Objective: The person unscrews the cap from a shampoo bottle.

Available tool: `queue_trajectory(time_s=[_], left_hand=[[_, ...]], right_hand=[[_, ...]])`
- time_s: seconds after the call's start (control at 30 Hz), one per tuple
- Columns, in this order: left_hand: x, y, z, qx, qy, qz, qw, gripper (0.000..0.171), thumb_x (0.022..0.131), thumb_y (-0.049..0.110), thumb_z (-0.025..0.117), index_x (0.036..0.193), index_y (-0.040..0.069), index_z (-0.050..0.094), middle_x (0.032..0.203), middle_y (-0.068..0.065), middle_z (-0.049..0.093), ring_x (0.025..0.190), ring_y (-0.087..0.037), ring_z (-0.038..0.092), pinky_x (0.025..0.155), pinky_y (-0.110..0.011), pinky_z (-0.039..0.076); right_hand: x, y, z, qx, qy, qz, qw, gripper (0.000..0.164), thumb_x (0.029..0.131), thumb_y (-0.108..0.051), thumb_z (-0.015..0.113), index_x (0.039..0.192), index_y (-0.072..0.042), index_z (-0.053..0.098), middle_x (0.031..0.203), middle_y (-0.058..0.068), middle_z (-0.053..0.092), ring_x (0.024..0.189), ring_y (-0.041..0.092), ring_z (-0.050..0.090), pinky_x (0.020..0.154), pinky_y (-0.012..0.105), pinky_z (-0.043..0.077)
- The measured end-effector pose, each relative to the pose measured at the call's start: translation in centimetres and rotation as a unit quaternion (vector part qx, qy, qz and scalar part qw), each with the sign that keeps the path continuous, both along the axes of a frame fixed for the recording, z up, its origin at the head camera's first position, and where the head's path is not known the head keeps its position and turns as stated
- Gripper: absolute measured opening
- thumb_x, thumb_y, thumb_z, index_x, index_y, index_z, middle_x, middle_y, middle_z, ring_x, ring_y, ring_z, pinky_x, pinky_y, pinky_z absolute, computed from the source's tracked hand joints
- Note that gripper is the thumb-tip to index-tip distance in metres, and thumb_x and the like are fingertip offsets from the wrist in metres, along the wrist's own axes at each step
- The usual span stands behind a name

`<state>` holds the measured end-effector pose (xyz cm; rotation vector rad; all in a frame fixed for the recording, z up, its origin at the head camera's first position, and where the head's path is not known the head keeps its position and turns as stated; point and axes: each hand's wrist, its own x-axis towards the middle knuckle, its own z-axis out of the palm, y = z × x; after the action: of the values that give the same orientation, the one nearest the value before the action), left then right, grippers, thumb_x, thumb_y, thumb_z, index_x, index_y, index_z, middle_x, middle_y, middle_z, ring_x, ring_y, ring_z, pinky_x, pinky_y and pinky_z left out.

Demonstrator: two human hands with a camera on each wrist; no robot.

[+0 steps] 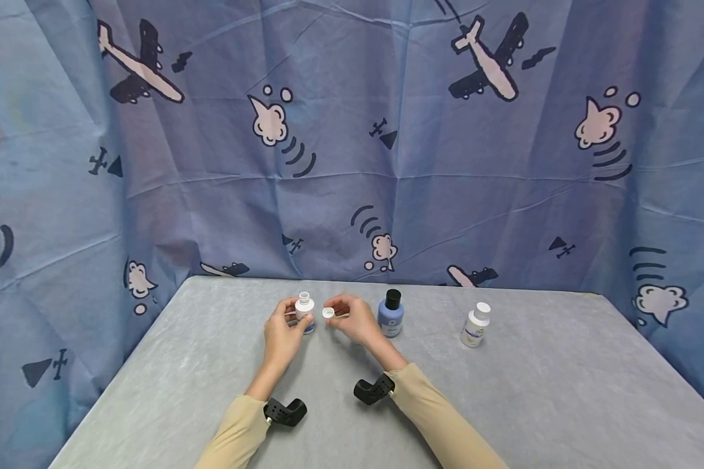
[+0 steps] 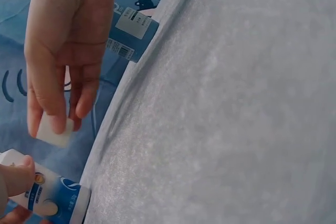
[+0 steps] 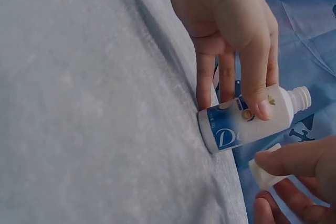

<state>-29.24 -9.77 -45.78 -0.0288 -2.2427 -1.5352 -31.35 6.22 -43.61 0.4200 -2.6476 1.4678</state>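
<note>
My left hand [image 1: 283, 333] grips a white and blue bottle [image 3: 249, 119] round its body, thumb on the near side. The bottle stands upright on the table, and its threaded neck [image 3: 300, 98] is uncovered. Just to the right, my right hand [image 1: 356, 320] pinches a white cap [image 1: 328, 312] between thumb and fingers, apart from the neck. The cap's hollow side faces the head camera. In the left wrist view the same cap [image 2: 54, 130] shows below the right hand's fingertips.
A blue bottle with a black cap [image 1: 391, 314] stands right behind the right hand. Farther right is a capped white bottle [image 1: 476, 325]. The grey-covered table [image 1: 152, 391] ends at a blue patterned curtain [image 1: 328, 143].
</note>
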Motion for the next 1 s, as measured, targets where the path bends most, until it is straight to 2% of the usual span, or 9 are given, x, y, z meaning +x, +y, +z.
queue_trajectory(time_s=[0.2,0.43,0.67,0.77,0.9,1.0], left_hand=[[0.2,0.0,-0.2,-0.021,0.003,0.0,0.9998,0.044,0.08,0.003,0.074,0.12,-0.005,0.058,0.109,-0.023,0.066,0.095,-0.034,0.067,0.083,-0.042,0.056],[0.2,0.2,-0.3,-0.026,0.004,-0.001,0.9997,0.042,0.082,0.003,0.073,0.12,-0.005,0.058,0.11,-0.024,0.066,0.097,-0.036,0.067,0.083,-0.043,0.056],[0.0,0.3,-0.3,-0.039,0.0,-0.005,0.9992,0.044,0.081,0.004,0.074,0.121,-0.005,0.057,0.111,-0.023,0.065,0.097,-0.035,0.068,0.083,-0.042,0.056],[0.0,0.2,-0.3,-0.051,0.002,-0.005,0.9987,0.043,0.082,0.004,0.073,0.121,-0.005,0.056,0.111,-0.024,0.065,0.097,-0.035,0.068,0.082,-0.041,0.056],[0.1,0.1,-0.1,-0.067,0.002,-0.003,0.9978,0.042,0.084,0.005,0.072,0.122,-0.005,0.056,0.112,-0.024,0.065,0.098,-0.035,0.068,0.082,-0.04,0.056],[0.1,0.0,0.1,-0.08,0.001,-0.001,0.9968,0.043,0.085,0.006,0.071,0.123,-0.004,0.055,0.114,-0.024,0.065,0.1,-0.034,0.067,0.084,-0.04,0.056]], right_hand=[[0.0,0.2,-0.3,0.035,-0.035,0.009,0.999,0.027,0.076,0.0,0.075,0.102,-0.007,0.072,0.097,0.01,0.071,0.08,0.015,0.064,0.063,0.022,0.048],[0.0,0.2,-0.4,0.056,-0.042,0.009,0.997,0.026,0.076,0.0,0.074,0.101,-0.007,0.072,0.098,0.011,0.071,0.083,0.018,0.066,0.065,0.021,0.049],[-0.3,0.4,-1.1,0.057,-0.031,0.003,0.998,0.026,0.074,0.001,0.072,0.1,-0.004,0.073,0.087,0.011,0.072,0.075,0.015,0.065,0.058,0.021,0.048],[-0.4,0.6,-1.3,0.045,-0.027,0.008,0.999,0.025,0.074,-0.001,0.073,0.099,-0.005,0.074,0.083,0.008,0.072,0.073,0.013,0.064,0.059,0.022,0.05],[-0.4,0.7,-1.5,0.035,0.001,0.021,0.999,0.024,0.073,-0.003,0.073,0.097,-0.006,0.075,0.077,0.004,0.071,0.068,0.008,0.062,0.059,0.021,0.049],[-0.6,0.4,-1.7,0.03,0.0,0.014,0.999,0.026,0.073,-0.002,0.074,0.098,-0.006,0.075,0.078,0.005,0.072,0.068,0.007,0.061,0.059,0.02,0.048]])
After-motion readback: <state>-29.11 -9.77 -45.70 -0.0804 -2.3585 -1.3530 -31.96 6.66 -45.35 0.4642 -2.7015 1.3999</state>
